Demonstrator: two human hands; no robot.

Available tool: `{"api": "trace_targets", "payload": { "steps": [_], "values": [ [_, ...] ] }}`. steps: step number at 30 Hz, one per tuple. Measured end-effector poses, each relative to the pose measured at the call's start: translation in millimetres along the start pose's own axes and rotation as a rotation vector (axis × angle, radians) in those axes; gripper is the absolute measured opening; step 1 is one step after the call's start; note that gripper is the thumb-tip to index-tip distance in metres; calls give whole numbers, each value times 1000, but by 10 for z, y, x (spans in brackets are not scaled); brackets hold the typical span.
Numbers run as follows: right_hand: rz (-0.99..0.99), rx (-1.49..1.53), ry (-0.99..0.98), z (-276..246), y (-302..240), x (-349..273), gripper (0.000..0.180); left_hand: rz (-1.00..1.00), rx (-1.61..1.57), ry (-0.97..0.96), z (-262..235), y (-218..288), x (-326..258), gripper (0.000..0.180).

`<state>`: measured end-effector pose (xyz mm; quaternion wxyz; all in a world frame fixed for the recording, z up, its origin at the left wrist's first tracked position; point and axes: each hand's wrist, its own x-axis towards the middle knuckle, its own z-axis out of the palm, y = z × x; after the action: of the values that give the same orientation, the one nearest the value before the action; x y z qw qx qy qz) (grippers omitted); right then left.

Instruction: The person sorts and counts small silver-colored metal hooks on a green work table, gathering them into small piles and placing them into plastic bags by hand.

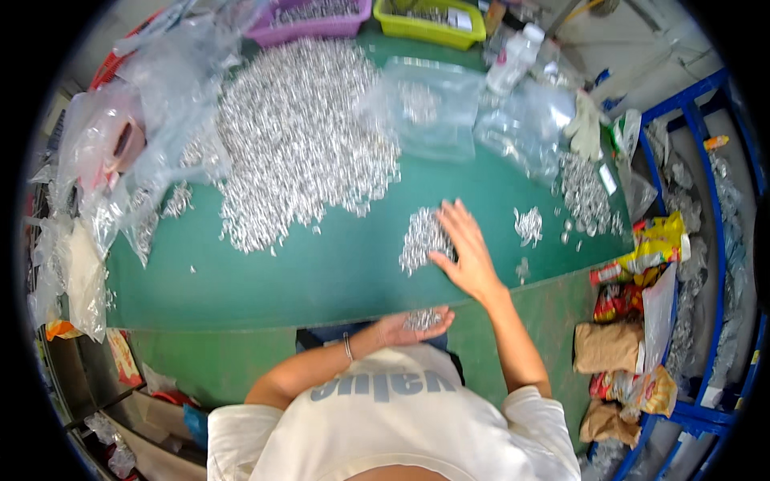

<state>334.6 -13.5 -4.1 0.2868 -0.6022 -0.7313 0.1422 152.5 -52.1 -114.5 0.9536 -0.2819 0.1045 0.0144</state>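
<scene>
My left hand (383,332) is palm up and cupped just below the table's front edge, with a small heap of shiny silver metal parts (422,321) in it. My right hand (469,255) lies on the green table (337,280), fingers stretched out along the right side of a small pile of the same parts (423,238). The kind of part is too small to make out. Farther back on the left spreads a much larger heap of silver parts (301,132).
Behind the heap stand a purple basket (309,30) and a yellow-green basket (429,30). Clear plastic bags (437,132), a white bottle (515,60) and a pale glove (584,127) lie at the back right. More metal parts (585,192) sit near the right edge, beside blue shelving (706,160).
</scene>
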Motion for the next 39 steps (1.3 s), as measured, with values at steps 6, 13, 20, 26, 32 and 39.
{"api": "trace_targets", "payload": {
  "steps": [6,13,20,26,32,39],
  "values": [
    [33,-13,-35,-31,-172,-269,50,-18,175,-233,-51,78,10,47],
    [80,47,-36,-25,-407,-636,50,65,202,-55,8,12,14,40],
    [25,90,-44,135,-597,-953,41,101,271,-327,-290,100,123,44],
    [-128,196,-58,280,-647,-1228,31,-27,184,-224,94,-34,13,47],
    [-100,83,95,120,-601,-665,41,-21,95,-565,-189,54,107,45],
    [-65,-74,-90,157,-449,-258,53,51,227,77,-104,71,30,47]
  ]
}}
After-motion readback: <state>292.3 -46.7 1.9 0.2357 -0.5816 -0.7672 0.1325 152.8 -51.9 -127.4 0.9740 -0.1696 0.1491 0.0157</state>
